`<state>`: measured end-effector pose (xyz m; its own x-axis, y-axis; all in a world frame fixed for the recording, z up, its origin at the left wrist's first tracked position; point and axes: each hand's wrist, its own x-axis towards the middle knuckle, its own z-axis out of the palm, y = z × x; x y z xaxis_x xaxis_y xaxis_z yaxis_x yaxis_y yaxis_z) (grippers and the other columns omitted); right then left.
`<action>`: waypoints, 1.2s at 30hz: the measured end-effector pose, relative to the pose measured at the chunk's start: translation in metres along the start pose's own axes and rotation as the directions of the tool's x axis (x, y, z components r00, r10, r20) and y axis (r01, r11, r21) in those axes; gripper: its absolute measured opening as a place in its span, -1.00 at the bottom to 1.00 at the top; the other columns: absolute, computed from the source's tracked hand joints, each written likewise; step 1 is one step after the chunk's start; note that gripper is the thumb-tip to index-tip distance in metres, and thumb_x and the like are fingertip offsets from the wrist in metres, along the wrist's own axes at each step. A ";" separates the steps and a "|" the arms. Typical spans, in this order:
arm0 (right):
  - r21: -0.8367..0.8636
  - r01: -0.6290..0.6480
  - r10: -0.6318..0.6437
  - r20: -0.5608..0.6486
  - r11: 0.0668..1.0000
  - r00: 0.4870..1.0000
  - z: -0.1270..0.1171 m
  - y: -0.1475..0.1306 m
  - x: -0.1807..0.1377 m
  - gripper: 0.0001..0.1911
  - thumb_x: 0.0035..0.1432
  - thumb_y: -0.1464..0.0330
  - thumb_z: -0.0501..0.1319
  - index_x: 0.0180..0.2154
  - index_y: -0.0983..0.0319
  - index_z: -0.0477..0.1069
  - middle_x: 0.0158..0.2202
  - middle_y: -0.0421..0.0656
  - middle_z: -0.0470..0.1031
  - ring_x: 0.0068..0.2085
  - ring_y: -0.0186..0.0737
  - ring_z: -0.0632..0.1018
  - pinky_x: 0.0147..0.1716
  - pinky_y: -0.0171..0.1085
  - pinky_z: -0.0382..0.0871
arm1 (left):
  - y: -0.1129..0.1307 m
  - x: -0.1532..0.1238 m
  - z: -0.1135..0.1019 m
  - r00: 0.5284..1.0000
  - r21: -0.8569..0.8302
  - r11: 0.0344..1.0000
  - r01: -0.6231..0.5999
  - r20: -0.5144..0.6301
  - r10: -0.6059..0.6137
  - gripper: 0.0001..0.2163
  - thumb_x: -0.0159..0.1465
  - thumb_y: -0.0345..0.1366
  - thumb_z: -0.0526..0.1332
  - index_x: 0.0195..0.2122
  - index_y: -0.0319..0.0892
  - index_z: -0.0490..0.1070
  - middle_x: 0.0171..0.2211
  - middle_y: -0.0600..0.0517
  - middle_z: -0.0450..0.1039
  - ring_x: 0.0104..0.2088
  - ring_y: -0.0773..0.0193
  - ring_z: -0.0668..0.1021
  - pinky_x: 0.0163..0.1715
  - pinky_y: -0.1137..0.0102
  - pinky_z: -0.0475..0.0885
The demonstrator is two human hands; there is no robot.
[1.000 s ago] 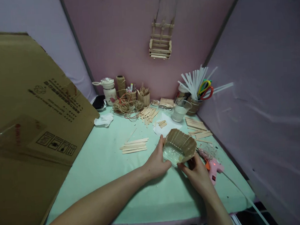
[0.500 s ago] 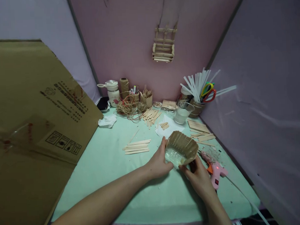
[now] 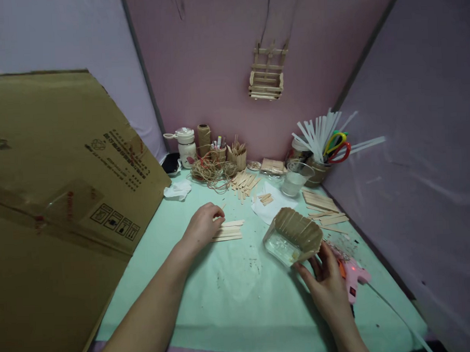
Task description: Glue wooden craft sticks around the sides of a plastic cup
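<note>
My right hand (image 3: 325,278) grips the right lower edge of a small clear plastic container (image 3: 277,245), its thumb below and fingers behind. Brown upright strips (image 3: 298,228) with an uneven top edge line the far and right sides of the container, which is tilted toward me. My left hand (image 3: 202,226) has reached over the left ends of a row of flat craft sticks (image 3: 231,231). Its fingers are curled together, and whatever lies between them is hidden.
A pink glue gun (image 3: 355,278) with a lit red light lies beside my right hand. More craft sticks (image 3: 325,203) lie at the right. A plastic cup (image 3: 293,181) stands near white paper (image 3: 263,212). Tangled twine (image 3: 213,171) sits behind; a cardboard box (image 3: 65,204) blocks the left.
My left hand has let go of the container and moved left onto the row of craft sticks. The right hand still holds the container, and the view has shifted slightly.
</note>
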<state>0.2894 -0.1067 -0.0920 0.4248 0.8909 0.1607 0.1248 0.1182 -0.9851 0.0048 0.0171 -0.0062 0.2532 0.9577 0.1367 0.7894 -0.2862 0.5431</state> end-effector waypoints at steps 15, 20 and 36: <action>-0.198 0.141 -0.143 0.003 0.970 0.990 0.001 -0.003 -0.004 -0.26 0.09 0.23 0.33 0.26 0.14 0.15 0.29 0.03 0.19 0.27 0.02 0.33 0.27 0.04 0.23 | -0.020 0.000 0.015 0.987 0.279 0.958 0.062 0.123 -0.100 -0.92 0.22 -0.41 0.14 -0.34 -0.18 0.42 -0.24 -0.12 0.42 -0.16 0.03 0.44 -0.23 0.29 0.29; -0.251 0.143 -0.147 0.000 0.957 0.989 0.000 -0.003 -0.004 -0.29 0.10 0.23 0.31 0.25 0.14 0.16 0.27 0.02 0.22 0.23 0.01 0.37 0.24 0.03 0.28 | -0.017 0.002 0.011 0.989 0.276 0.961 0.035 0.127 -0.073 -0.90 0.21 -0.43 0.11 -0.41 -0.17 0.39 -0.31 -0.09 0.43 -0.22 0.07 0.45 -0.24 0.30 0.27; -0.295 0.335 -0.401 -0.202 0.895 0.894 -0.005 -0.010 -0.014 -0.55 0.16 0.30 0.25 0.09 0.14 0.30 0.13 0.01 0.30 0.19 0.00 0.36 0.05 0.00 0.38 | 0.018 -0.013 -0.024 0.760 -0.552 0.825 0.120 0.586 0.282 -0.78 0.18 -0.14 0.25 -0.27 -0.18 0.47 -0.41 0.09 0.41 -0.42 0.35 0.36 -0.41 0.48 0.25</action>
<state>0.2866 -0.1220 -0.0841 0.5103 0.6602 0.5511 0.5186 0.2750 -0.8096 0.0027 -0.0002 0.0214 0.7424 0.6299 -0.2284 0.3730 -0.1054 0.9218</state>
